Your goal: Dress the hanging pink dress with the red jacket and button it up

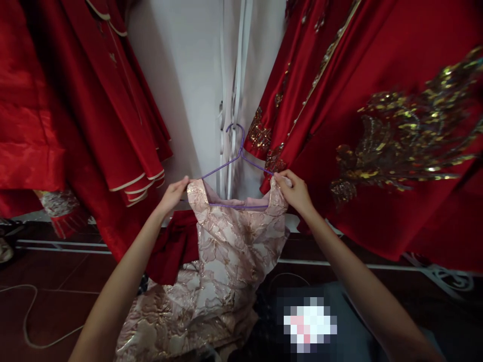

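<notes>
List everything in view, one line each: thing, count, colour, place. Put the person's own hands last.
dress: one, pale pink with gold floral pattern, centre, hanging from the hanger down toward the floor
hanger: one, purple wire, centre, inside the dress's shoulders, hook up
red garments: several, red with cream trim, hanging at left
embroidered garments: several, red with gold sequin work, hanging at right
wall: one, white, behind, between the garments
floor: one, dark red-brown, bottom
cord: one, white, on the floor at lower left
left hand: one, gripping the dress's left shoulder at the hanger's end
right hand: one, gripping the dress's right shoulder at the hanger's other end
</notes>
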`<state>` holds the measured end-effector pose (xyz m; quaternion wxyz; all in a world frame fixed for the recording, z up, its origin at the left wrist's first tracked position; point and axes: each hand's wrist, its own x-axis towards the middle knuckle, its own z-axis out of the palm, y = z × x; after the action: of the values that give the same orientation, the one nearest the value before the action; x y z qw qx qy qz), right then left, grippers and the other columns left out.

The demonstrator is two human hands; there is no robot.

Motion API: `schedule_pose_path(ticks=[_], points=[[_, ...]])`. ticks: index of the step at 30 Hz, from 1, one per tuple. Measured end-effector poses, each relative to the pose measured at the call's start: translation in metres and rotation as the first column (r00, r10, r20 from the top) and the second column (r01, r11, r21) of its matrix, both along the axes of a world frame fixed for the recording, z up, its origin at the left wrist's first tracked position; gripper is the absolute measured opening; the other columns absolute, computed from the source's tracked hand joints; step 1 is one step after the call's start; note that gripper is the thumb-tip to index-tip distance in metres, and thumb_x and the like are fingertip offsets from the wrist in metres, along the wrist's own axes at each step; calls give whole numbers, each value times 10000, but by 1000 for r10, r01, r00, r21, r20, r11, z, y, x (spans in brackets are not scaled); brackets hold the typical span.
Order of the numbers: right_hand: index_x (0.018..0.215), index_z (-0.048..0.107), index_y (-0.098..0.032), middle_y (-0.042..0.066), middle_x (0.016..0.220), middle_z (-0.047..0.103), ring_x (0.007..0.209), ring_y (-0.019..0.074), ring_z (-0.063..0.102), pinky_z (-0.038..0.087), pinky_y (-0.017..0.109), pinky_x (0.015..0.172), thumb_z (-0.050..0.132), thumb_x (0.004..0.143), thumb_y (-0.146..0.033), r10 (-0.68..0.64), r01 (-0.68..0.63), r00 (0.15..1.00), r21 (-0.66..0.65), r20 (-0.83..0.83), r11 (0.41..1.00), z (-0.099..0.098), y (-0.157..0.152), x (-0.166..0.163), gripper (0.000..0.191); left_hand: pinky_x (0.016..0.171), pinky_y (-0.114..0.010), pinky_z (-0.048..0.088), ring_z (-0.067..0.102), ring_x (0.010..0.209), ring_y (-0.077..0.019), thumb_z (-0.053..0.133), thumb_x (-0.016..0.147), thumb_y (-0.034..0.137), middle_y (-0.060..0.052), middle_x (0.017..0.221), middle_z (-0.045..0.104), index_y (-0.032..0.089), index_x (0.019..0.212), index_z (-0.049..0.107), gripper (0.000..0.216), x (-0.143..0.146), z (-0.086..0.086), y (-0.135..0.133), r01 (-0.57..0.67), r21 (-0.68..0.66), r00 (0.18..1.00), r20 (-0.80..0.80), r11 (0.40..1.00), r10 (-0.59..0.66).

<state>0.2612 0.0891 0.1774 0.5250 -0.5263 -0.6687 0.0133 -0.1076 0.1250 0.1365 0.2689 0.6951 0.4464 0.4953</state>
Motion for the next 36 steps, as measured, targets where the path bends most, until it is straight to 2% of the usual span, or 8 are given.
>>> schedule_pose_path(ticks=[6,9,12,15,20,26,30,36], points=[[738,594,-195,-14,609,575,558,136,500,381,232,558,469,798,-538,6,-6,1000,-12,-8,1000,-2,6,0,369,763,-333,454,590,834,-241,713,492,529,-86,861,677,167,878,667,531,-57,-79,4,-149,-174,964,-244,973,104],[744,595,-191,-13,615,574,554,133,497,383,228,556,470,800,-540,8,-8,1000,-8,-6,1000,-3,8,1,374,721,-314,453,582,745,-219,684,521,527,-55,743,666,181,735,660,407,-71,-91,-4,-128,-217,955,-290,968,61],[743,599,-184,-13,605,568,549,128,487,375,218,539,473,798,-543,22,-22,1000,-1,6,1000,-2,7,3,384,694,-283,442,564,698,-185,557,658,544,-28,709,645,179,728,627,378,-77,-65,-5,-136,-166,945,-317,977,77],[743,606,-178,-15,593,562,536,119,481,366,209,526,481,798,-542,26,-27,1000,28,17,999,1,1,4,388,685,-268,427,553,705,-173,464,746,477,-24,753,639,164,788,606,346,-68,-8,-1,-252,-15,925,-298,968,236],[695,622,-180,-12,583,571,527,114,482,347,213,514,526,786,-520,71,-74,994,36,78,997,11,-21,-1,365,613,-257,375,522,647,-167,416,786,353,-26,684,591,160,752,578,254,9,75,-12,-354,190,849,-346,916,400],[655,596,-180,-1,593,592,517,113,493,333,217,496,530,777,-530,221,-217,974,-80,42,973,24,-34,0,376,633,-258,372,534,657,-165,355,844,293,-24,707,597,190,857,572,240,93,92,-47,-268,327,848,-367,906,383],[537,545,-172,-8,484,500,482,111,449,308,227,471,496,762,-585,241,-219,968,-222,77,950,36,-6,7,473,705,-273,400,553,770,-185,396,827,321,-35,739,606,196,808,607,246,77,106,-47,-143,334,794,-523,932,310],[472,469,-190,-5,407,441,384,96,346,283,252,415,518,696,-656,329,-282,942,-673,-60,684,49,32,-1,519,617,-264,416,594,677,-195,467,750,379,-39,704,646,205,769,655,257,22,126,-49,-258,151,602,-747,954,281]])
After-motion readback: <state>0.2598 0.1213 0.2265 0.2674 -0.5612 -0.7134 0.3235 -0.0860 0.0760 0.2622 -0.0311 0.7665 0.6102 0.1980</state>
